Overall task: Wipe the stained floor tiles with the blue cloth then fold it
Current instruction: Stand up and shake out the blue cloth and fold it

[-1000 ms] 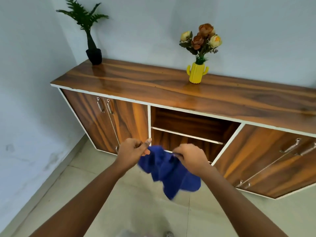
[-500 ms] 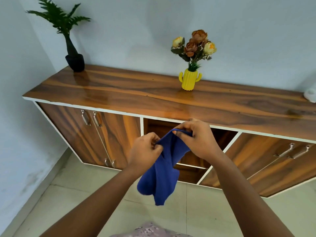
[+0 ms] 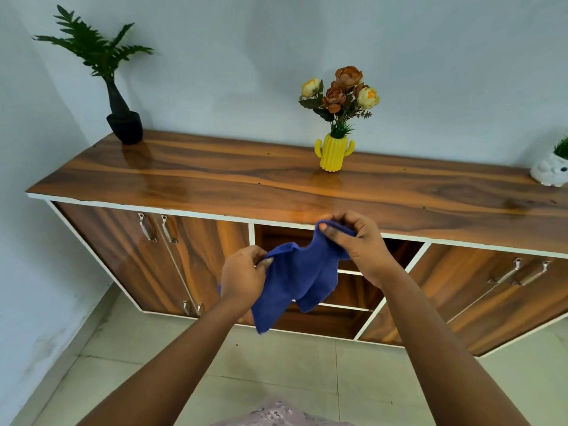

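The blue cloth (image 3: pixel 296 279) hangs in the air between both hands, in front of the wooden sideboard. My left hand (image 3: pixel 242 276) pinches its lower left edge. My right hand (image 3: pixel 358 241) grips the upper right corner, held higher, near the sideboard's front edge. The cloth sags in loose folds below the hands. The pale floor tiles (image 3: pixel 276 361) lie beneath, with faint dark specks near the grout lines.
The long sideboard (image 3: pixel 215 179) stands against the wall, with an open shelf bay behind the cloth. On top are a black potted plant (image 3: pixel 124 126), a yellow cactus vase of flowers (image 3: pixel 333 152) and a white pot (image 3: pixel 550 172) at far right. A wall closes the left side.
Both hands rose with the cloth and then spread apart, the right going up and right. The cloth went from bunched to stretched between them. The view tilted upward.
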